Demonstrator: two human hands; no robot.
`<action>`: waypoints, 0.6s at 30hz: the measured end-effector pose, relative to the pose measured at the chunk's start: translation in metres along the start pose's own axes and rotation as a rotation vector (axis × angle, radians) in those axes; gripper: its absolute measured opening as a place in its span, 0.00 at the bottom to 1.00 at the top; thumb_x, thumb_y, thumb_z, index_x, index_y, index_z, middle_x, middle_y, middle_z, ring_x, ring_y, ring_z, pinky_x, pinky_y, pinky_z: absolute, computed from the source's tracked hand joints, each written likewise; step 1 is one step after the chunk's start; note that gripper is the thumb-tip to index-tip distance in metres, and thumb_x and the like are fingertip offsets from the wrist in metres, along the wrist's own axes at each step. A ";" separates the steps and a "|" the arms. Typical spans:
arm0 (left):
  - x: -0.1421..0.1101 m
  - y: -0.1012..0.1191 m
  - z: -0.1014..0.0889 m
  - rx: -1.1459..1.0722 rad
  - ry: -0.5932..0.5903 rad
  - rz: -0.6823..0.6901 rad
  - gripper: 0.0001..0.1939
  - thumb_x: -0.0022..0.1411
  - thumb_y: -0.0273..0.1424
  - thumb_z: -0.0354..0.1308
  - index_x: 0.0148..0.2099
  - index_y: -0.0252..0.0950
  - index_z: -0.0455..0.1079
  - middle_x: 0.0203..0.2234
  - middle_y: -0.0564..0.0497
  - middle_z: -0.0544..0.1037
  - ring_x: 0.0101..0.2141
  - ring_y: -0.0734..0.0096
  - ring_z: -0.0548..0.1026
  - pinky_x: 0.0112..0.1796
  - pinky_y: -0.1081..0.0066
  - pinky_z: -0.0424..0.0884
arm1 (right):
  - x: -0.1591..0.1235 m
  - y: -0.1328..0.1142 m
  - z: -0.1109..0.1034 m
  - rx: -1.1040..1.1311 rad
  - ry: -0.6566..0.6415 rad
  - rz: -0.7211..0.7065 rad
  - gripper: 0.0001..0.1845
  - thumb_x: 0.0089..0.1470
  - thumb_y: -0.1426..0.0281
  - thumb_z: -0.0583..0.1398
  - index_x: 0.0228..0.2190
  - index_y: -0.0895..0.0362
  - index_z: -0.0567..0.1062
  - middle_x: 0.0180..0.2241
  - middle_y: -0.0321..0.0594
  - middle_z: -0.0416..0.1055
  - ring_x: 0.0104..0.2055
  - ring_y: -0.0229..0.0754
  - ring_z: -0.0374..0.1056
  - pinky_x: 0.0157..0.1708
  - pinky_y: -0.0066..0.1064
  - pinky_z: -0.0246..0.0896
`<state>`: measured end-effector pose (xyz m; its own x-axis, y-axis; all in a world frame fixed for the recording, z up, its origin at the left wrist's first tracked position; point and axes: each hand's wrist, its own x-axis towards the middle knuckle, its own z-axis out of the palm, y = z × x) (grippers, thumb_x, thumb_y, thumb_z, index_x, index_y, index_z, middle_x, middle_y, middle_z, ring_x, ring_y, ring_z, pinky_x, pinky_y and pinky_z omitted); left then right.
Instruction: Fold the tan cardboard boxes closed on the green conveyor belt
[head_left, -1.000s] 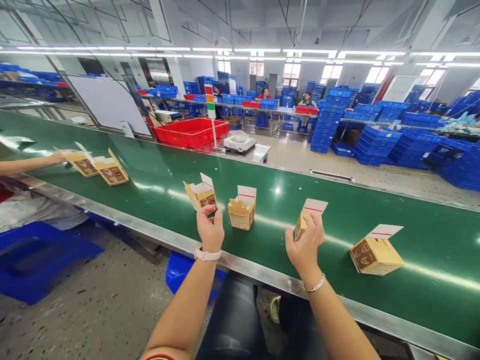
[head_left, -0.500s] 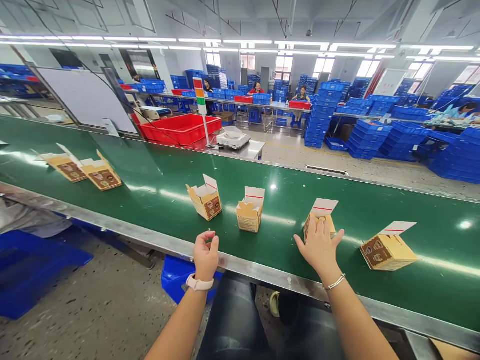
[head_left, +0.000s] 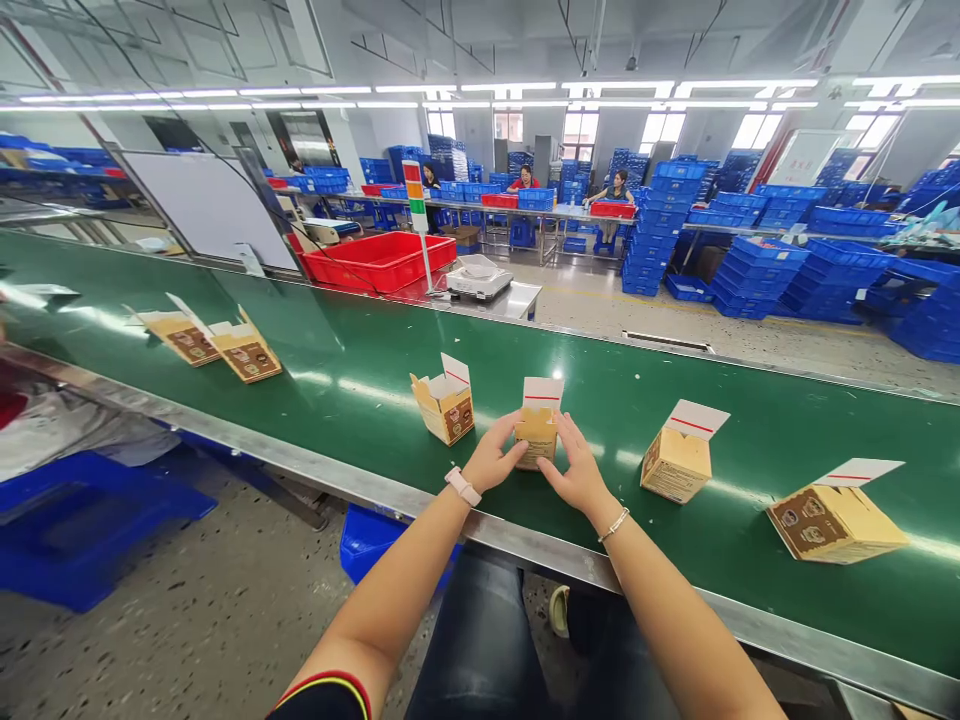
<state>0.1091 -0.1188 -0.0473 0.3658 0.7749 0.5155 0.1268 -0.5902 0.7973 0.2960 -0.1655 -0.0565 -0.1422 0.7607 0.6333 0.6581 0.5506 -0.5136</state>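
Observation:
A small open cardboard box (head_left: 537, 432) with a raised white flap stands on the green conveyor belt (head_left: 360, 370). My left hand (head_left: 493, 462) grips its left side and my right hand (head_left: 576, 474) grips its right side, fingers curled round it. Another open box (head_left: 445, 405) stands just to the left. To the right, a further box (head_left: 679, 460) sits upright, and one more (head_left: 834, 518) lies tilted near the belt's right end.
Two more boxes (head_left: 214, 344) lie far left on the belt. A red bin (head_left: 379, 260) and a scale (head_left: 480, 280) sit behind the belt. Blue crates (head_left: 757, 280) are stacked across the hall, with people seated at far tables. A blue bin (head_left: 82, 520) rests on the floor at left.
My right hand left the box on the right and my left hand rose from the belt's edge. Both now close on the middle box. A co-worker's arm at far left is gone.

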 end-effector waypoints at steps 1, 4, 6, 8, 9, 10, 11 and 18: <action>0.004 0.001 0.003 -0.010 -0.016 -0.006 0.21 0.58 0.43 0.56 0.50 0.39 0.72 0.51 0.42 0.75 0.55 0.55 0.68 0.58 0.52 0.60 | 0.005 0.002 0.000 0.050 0.003 0.020 0.29 0.52 0.61 0.59 0.56 0.54 0.66 0.58 0.49 0.65 0.64 0.54 0.54 0.61 0.53 0.53; 0.010 0.006 0.014 -0.022 -0.009 -0.058 0.11 0.57 0.40 0.59 0.38 0.41 0.76 0.42 0.46 0.80 0.52 0.55 0.70 0.58 0.52 0.59 | 0.016 0.003 -0.002 0.220 0.087 0.205 0.16 0.45 0.59 0.63 0.36 0.52 0.78 0.44 0.44 0.75 0.57 0.54 0.63 0.59 0.51 0.53; 0.013 0.008 0.021 -0.030 0.031 -0.130 0.08 0.56 0.38 0.59 0.32 0.40 0.75 0.37 0.47 0.80 0.49 0.56 0.72 0.56 0.52 0.62 | 0.021 0.002 -0.002 0.293 0.166 0.363 0.12 0.45 0.57 0.62 0.24 0.52 0.75 0.36 0.43 0.76 0.52 0.53 0.66 0.56 0.49 0.57; 0.018 0.008 0.027 -0.040 0.095 -0.237 0.09 0.57 0.38 0.59 0.30 0.39 0.73 0.34 0.47 0.79 0.44 0.58 0.73 0.51 0.54 0.67 | 0.025 0.002 -0.001 0.309 0.228 0.479 0.18 0.48 0.55 0.60 0.17 0.53 0.69 0.31 0.44 0.75 0.46 0.52 0.69 0.51 0.47 0.61; 0.021 0.007 0.030 -0.050 0.127 -0.296 0.09 0.57 0.38 0.59 0.31 0.38 0.72 0.33 0.47 0.77 0.41 0.60 0.74 0.48 0.56 0.69 | 0.026 0.003 0.000 0.305 0.250 0.523 0.19 0.48 0.55 0.59 0.17 0.54 0.67 0.31 0.44 0.74 0.43 0.51 0.69 0.48 0.45 0.63; 0.026 0.007 0.032 -0.066 0.151 -0.355 0.09 0.56 0.38 0.60 0.33 0.37 0.70 0.33 0.48 0.76 0.39 0.62 0.74 0.45 0.59 0.70 | 0.028 0.005 0.002 0.305 0.273 0.570 0.18 0.47 0.55 0.59 0.17 0.54 0.65 0.31 0.43 0.74 0.41 0.50 0.69 0.46 0.44 0.64; 0.030 0.007 0.034 -0.087 0.163 -0.413 0.10 0.55 0.37 0.62 0.36 0.36 0.69 0.34 0.48 0.76 0.37 0.65 0.74 0.42 0.62 0.72 | 0.029 0.006 0.003 0.304 0.297 0.620 0.16 0.45 0.56 0.61 0.19 0.54 0.65 0.33 0.43 0.73 0.40 0.48 0.69 0.44 0.43 0.65; 0.051 0.014 0.048 -0.273 -0.017 -0.701 0.19 0.46 0.30 0.70 0.39 0.34 0.65 0.29 0.47 0.76 0.31 0.67 0.76 0.34 0.67 0.73 | 0.029 0.014 -0.002 0.364 0.345 0.908 0.23 0.36 0.66 0.62 0.37 0.54 0.64 0.42 0.45 0.67 0.34 0.43 0.69 0.32 0.35 0.69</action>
<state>0.1741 -0.0988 -0.0251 0.2979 0.9436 -0.1446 0.1025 0.1190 0.9876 0.3029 -0.1365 -0.0444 0.5526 0.8331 0.0225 0.1408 -0.0667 -0.9878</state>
